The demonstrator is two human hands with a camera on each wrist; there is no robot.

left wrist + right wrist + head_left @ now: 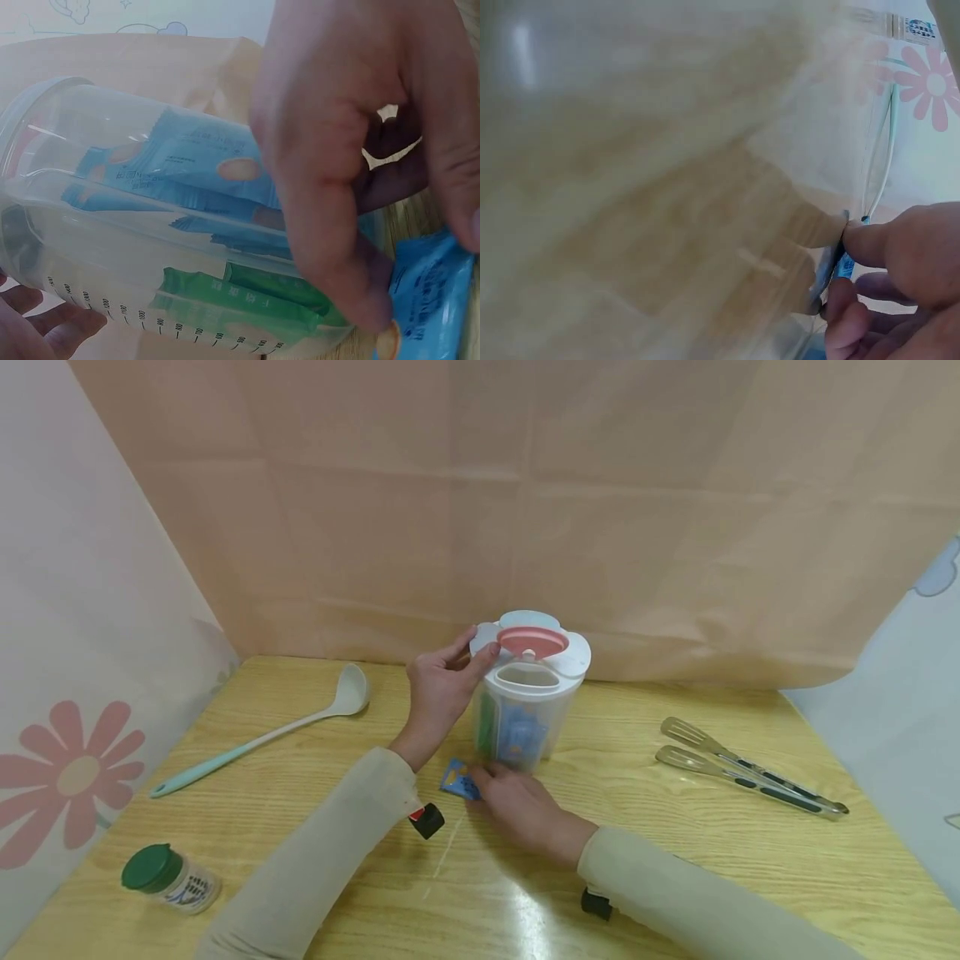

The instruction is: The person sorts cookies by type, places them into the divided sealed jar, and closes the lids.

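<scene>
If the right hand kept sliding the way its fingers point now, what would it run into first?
The right hand points away from the person, its fingertips on a blue sachet on the wooden table. Straight ahead, it would likely first meet the base of the clear plastic container holding blue and green sachets; any gap looks slight.

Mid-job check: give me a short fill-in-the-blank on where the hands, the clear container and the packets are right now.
1. The left hand grips the clear plastic container near its white lid with the ____ centre.
2. The right hand pinches a small ____ packet on the wooden table.
3. Inside the container lie blue and ____ packets.
4. The metal tongs lie to the ____ of the container.

Missing words: pink; blue; green; right
</scene>
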